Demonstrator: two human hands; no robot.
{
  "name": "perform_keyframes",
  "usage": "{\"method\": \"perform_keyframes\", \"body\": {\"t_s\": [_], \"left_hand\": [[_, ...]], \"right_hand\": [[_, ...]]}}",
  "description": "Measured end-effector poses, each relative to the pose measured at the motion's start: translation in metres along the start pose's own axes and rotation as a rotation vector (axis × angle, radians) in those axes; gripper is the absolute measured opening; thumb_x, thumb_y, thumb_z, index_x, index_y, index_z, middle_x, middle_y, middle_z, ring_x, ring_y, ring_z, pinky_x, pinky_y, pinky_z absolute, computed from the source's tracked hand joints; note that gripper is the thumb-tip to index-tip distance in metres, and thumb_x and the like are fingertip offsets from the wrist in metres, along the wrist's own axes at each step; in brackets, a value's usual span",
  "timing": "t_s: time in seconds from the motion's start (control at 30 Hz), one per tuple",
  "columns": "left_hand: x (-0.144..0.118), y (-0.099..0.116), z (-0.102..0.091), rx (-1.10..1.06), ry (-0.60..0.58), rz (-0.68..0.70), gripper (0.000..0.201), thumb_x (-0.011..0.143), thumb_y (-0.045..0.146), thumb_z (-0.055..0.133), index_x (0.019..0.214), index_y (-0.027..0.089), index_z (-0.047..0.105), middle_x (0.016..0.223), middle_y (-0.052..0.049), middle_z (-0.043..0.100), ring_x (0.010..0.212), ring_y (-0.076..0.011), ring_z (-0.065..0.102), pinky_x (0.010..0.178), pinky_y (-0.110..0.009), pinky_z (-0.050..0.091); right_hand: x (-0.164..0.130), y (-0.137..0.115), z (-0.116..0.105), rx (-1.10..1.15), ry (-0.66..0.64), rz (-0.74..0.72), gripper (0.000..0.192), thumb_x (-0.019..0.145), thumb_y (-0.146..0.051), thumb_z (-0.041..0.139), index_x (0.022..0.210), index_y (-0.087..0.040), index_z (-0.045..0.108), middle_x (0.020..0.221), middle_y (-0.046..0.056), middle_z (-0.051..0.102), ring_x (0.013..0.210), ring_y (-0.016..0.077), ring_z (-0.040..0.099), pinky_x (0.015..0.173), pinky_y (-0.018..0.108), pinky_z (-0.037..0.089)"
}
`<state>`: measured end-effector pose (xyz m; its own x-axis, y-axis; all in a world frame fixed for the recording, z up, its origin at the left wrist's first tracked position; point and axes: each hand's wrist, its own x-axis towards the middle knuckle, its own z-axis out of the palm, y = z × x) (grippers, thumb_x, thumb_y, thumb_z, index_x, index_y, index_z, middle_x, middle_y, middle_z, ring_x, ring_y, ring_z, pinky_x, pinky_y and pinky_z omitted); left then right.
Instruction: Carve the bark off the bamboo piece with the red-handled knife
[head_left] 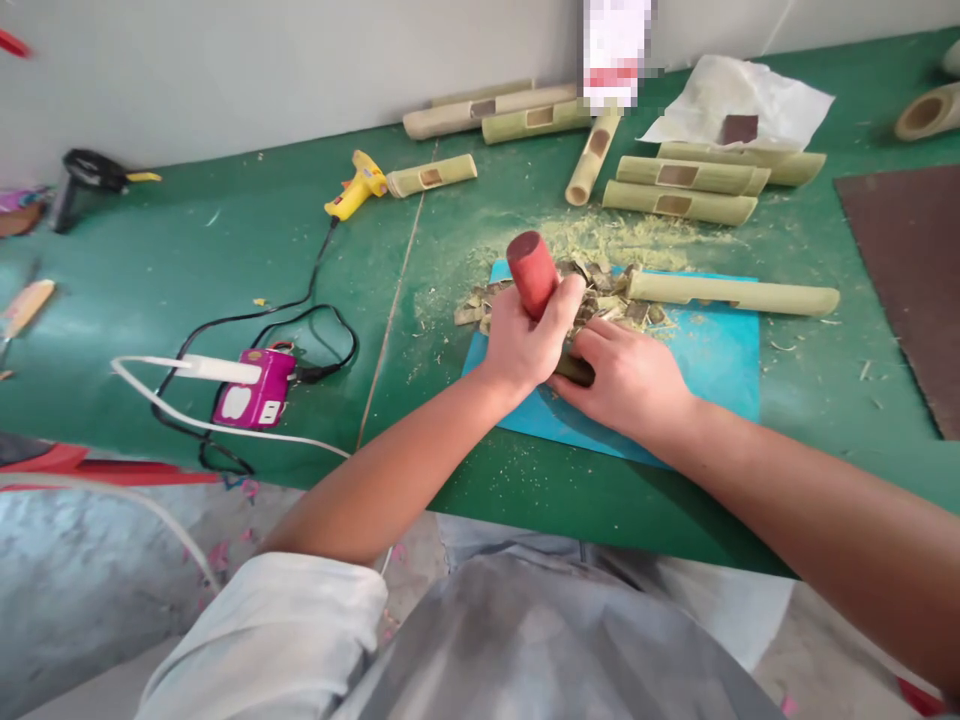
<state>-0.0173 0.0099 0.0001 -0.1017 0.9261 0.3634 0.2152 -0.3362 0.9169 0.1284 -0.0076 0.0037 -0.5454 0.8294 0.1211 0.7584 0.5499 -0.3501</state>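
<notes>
My left hand (521,345) is wrapped round the thick red handle (534,275) of a tool whose working end is hidden. Close against it, my right hand (634,375) curls its fingers round a dark olive piece of bamboo (576,369), mostly covered by the hand. Both hands are over a blue mat (712,385). Bamboo chips (596,290) lie in a heap just beyond them. A pale bamboo tube (739,292) with cut openings rests across the mat's far right edge.
Notched bamboo tubes (679,202) lie at the back, beside a white plastic bag (739,100). To the left are a yellow glue gun (356,187), a purple power adapter (256,388) with trailing cords, and a black tool (90,175). A brown board (911,270) sits at right on the green table (420,400).
</notes>
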Motion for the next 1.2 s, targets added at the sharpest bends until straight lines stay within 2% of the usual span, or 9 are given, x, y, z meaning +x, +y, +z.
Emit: {"method": "perform_keyframes", "body": {"t_s": [0.17, 0.3, 0.43, 0.53, 0.63, 0.9, 1.0, 1.1, 1.2], "left_hand": [[0.004, -0.006, -0.003, -0.049, 0.057, 0.175, 0.047, 0.094, 0.056, 0.064, 0.067, 0.019, 0.056, 0.061, 0.002, 0.051, 0.058, -0.0092, 0.049, 0.058, -0.026, 0.042], [0.005, -0.006, -0.004, 0.044, 0.108, 0.276, 0.035, 0.095, 0.042, 0.067, 0.070, 0.019, 0.060, 0.068, 0.001, 0.057, 0.063, -0.0097, 0.054, 0.066, -0.027, 0.050], [0.008, -0.005, -0.008, 0.046, 0.058, 0.310, 0.040, 0.093, 0.039, 0.071, 0.064, 0.019, 0.052, 0.060, 0.003, 0.052, 0.056, -0.0086, 0.052, 0.059, -0.026, 0.048], [0.011, -0.007, -0.011, 0.057, 0.015, 0.333, 0.038, 0.092, 0.036, 0.073, 0.064, 0.019, 0.054, 0.060, 0.003, 0.055, 0.057, -0.0080, 0.054, 0.059, -0.024, 0.049], [0.012, -0.009, -0.012, 0.062, 0.011, 0.307, 0.032, 0.092, 0.030, 0.071, 0.065, 0.019, 0.056, 0.062, 0.003, 0.057, 0.059, -0.0083, 0.056, 0.060, -0.024, 0.049], [0.012, -0.003, -0.006, -0.079, 0.095, 0.114, 0.038, 0.084, 0.015, 0.067, 0.052, 0.017, 0.049, 0.051, 0.005, 0.045, 0.047, -0.0053, 0.043, 0.051, -0.022, 0.039], [0.013, -0.002, -0.005, -0.152, 0.112, 0.007, 0.042, 0.083, 0.019, 0.067, 0.047, 0.018, 0.045, 0.045, 0.005, 0.043, 0.043, -0.0053, 0.042, 0.045, -0.022, 0.036], [0.014, -0.005, -0.003, -0.222, 0.224, -0.027, 0.045, 0.083, 0.028, 0.071, 0.049, 0.018, 0.044, 0.046, 0.006, 0.044, 0.043, -0.0049, 0.043, 0.045, -0.021, 0.037], [0.015, -0.008, -0.002, -0.243, 0.256, -0.045, 0.044, 0.086, 0.041, 0.074, 0.056, 0.019, 0.049, 0.048, 0.006, 0.050, 0.044, -0.0056, 0.046, 0.048, -0.022, 0.041]], "right_hand": [[0.001, -0.002, -0.001, -0.033, -0.010, -0.007, 0.025, 0.088, -0.040, 0.070, 0.085, -0.015, 0.068, 0.085, 0.009, 0.066, 0.074, 0.0191, 0.054, 0.063, 0.031, 0.030], [0.003, -0.005, 0.000, -0.037, -0.014, -0.023, 0.025, 0.090, -0.040, 0.068, 0.087, -0.015, 0.069, 0.086, 0.010, 0.067, 0.076, 0.0204, 0.055, 0.064, 0.032, 0.032], [0.003, -0.007, 0.000, -0.036, -0.024, -0.007, 0.024, 0.089, -0.038, 0.068, 0.089, -0.015, 0.070, 0.087, 0.010, 0.068, 0.077, 0.0211, 0.057, 0.063, 0.032, 0.032], [0.003, -0.009, -0.001, -0.034, -0.041, 0.017, 0.023, 0.090, -0.038, 0.068, 0.090, -0.015, 0.070, 0.087, 0.009, 0.068, 0.077, 0.0210, 0.057, 0.063, 0.031, 0.031], [0.003, -0.009, -0.002, -0.023, -0.069, 0.025, 0.024, 0.091, -0.038, 0.067, 0.091, -0.014, 0.070, 0.087, 0.009, 0.069, 0.077, 0.0208, 0.057, 0.063, 0.031, 0.031], [0.005, -0.007, -0.001, 0.041, -0.092, 0.047, 0.027, 0.092, -0.041, 0.068, 0.087, -0.014, 0.069, 0.086, 0.008, 0.066, 0.073, 0.0182, 0.053, 0.064, 0.030, 0.030], [0.007, -0.006, -0.002, 0.049, -0.103, 0.060, 0.027, 0.092, -0.040, 0.068, 0.083, -0.015, 0.068, 0.083, 0.007, 0.065, 0.069, 0.0169, 0.050, 0.063, 0.030, 0.029], [0.007, -0.004, -0.004, 0.035, -0.093, 0.061, 0.027, 0.091, -0.041, 0.068, 0.081, -0.015, 0.068, 0.082, 0.007, 0.064, 0.070, 0.0170, 0.051, 0.063, 0.030, 0.030], [0.004, -0.004, -0.004, 0.014, -0.050, 0.038, 0.026, 0.090, -0.041, 0.067, 0.082, -0.016, 0.068, 0.082, 0.007, 0.065, 0.071, 0.0182, 0.053, 0.063, 0.030, 0.031]]}}
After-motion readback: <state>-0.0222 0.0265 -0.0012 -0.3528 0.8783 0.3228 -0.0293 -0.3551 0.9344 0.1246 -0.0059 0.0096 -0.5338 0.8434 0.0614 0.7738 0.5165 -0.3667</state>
